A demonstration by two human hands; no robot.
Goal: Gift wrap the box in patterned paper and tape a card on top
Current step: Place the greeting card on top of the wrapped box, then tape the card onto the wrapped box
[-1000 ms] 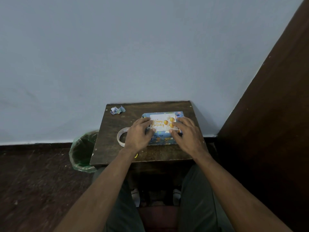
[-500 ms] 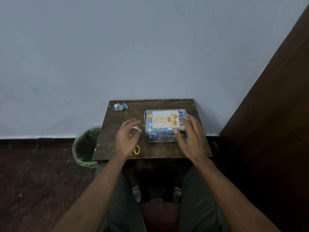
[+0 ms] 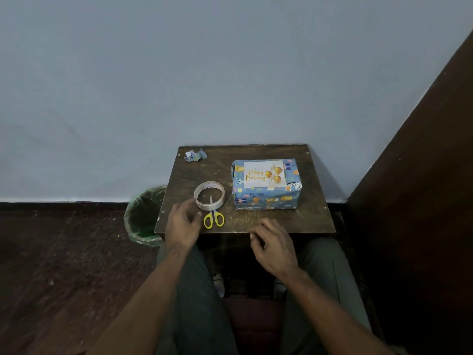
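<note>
The box (image 3: 266,198), wrapped in blue patterned paper, stands on the right half of the small wooden table (image 3: 314,219). A white "Happy Birthday" card (image 3: 265,174) with gold balloons lies flat on its top. Left of the box a roll of clear tape (image 3: 209,195) lies on the blades of yellow-handled scissors (image 3: 214,219). My left hand (image 3: 183,225) hovers at the table's front left, fingers loosely curled, just short of the tape roll and holding nothing. My right hand (image 3: 275,245) hangs over the front edge, fingers relaxed, apart from the box.
A crumpled scrap of wrapping paper (image 3: 195,155) lies at the table's back left corner. A bin with a green liner (image 3: 144,216) stands on the floor left of the table. A pale wall rises behind, and a dark wooden panel (image 3: 422,175) closes the right side.
Both hands have left the card and box and drawn back toward me. The tape roll and scissors, covered by my left hand before, are now uncovered.
</note>
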